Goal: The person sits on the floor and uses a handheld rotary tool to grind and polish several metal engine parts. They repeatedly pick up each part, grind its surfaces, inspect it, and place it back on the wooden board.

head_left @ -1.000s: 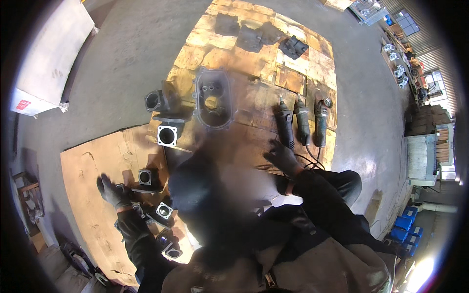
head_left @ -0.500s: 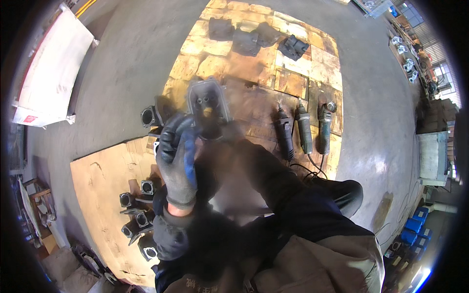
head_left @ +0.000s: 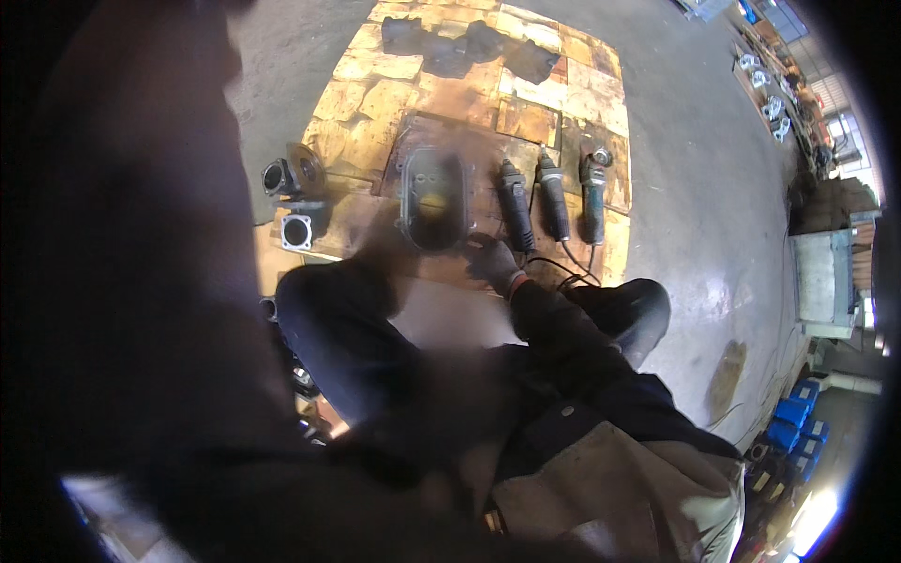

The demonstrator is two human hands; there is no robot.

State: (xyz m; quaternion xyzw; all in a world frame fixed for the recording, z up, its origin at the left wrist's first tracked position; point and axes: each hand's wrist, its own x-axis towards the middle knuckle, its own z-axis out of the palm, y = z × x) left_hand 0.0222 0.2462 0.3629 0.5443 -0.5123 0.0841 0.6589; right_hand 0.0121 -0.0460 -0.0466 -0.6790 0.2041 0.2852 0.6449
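Observation:
A grey metal housing (head_left: 405, 199), shaped like an open rectangular box with rounded corners, lies on the wooden work surface in front of me. Holes and a yellowish patch show inside it. My right hand (head_left: 496, 264), in a grey and dark glove, is low beside the housing's near right corner; blur hides how its fingers are set. A large dark blurred shape, seemingly my left sleeve (head_left: 141, 244), fills the left side close to the camera, and no left hand can be made out. Three power grinders (head_left: 515, 206) (head_left: 553, 199) (head_left: 593, 199) lie right of the housing.
Several dark castings (head_left: 446, 58) sit at the platform's far end. Flanged pipe-like parts (head_left: 296, 232) stand at its left edge. Black cables (head_left: 572, 279) run from the grinders near my right knee. Blue bins (head_left: 793, 422) stand far right on the floor.
The housing, held up near my left hand before, now rests lower on the wood. My left arm has swung up and left across the view. My right hand has come into sight.

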